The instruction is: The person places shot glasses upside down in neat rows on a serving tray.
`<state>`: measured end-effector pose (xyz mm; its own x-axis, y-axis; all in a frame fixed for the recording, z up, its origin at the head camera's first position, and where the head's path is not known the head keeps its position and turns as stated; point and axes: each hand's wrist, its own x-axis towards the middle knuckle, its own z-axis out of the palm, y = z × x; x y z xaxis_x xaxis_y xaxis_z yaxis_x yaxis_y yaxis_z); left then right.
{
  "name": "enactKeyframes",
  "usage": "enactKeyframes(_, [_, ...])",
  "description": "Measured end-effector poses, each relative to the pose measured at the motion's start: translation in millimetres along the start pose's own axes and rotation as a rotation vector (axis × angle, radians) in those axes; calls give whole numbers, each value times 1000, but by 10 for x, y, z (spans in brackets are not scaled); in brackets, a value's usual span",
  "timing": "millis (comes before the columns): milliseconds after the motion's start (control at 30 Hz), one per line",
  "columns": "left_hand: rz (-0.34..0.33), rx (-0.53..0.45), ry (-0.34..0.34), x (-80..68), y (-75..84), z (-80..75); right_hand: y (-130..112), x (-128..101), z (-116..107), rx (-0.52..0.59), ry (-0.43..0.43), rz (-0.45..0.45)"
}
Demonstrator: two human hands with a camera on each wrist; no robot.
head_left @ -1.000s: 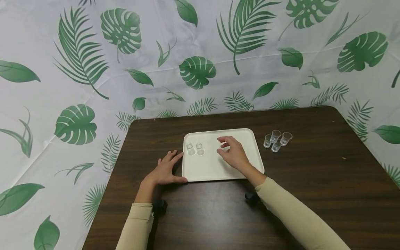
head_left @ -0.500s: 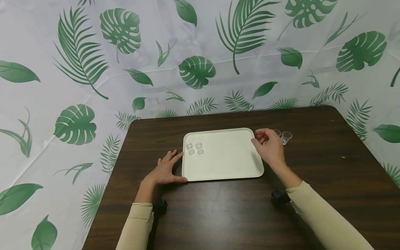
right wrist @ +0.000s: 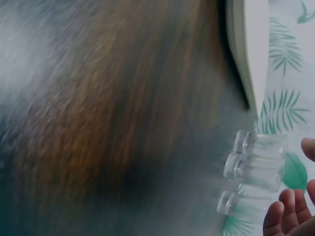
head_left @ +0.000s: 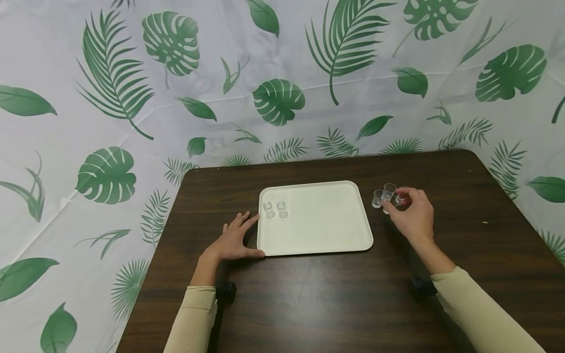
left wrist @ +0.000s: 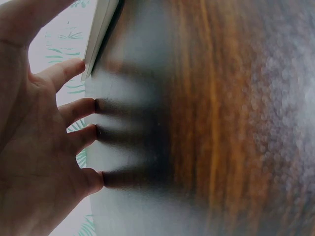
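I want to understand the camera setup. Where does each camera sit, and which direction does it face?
Head: looks forward and down at the table, white tray, clear cups; both hands and sleeves show.
Left wrist: low beside the left hand, facing the tray's edge; fingers rest flat on the wood.
Right wrist: low over the table, facing the cups; fingertips of the right hand show.
All three views share the tray.

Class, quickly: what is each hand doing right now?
Left hand: open, flat on the table, thumb at the tray edge.
Right hand: fingers curled at the small clear cups; grip cannot be told.
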<state>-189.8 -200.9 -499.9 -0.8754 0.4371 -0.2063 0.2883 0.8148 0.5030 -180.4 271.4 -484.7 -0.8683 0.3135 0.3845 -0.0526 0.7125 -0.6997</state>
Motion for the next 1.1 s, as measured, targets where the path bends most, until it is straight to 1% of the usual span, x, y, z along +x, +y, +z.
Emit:
enactKeyframes(233, [-2, -1, -1, -13, 20, 1, 91, -11, -19, -54, -80, 63])
enactKeyframes(467, [-5, 1, -4, -7, 15, 1, 193, -23, -2, -66, -120, 96])
enactKeyframes(700, [-4, 6, -5, 10, -8, 7, 288, -31, 19, -90, -203, 148])
enactKeyframes(1100, [-9, 5, -8, 16, -3, 2, 363, 13, 61, -114, -234, 135])
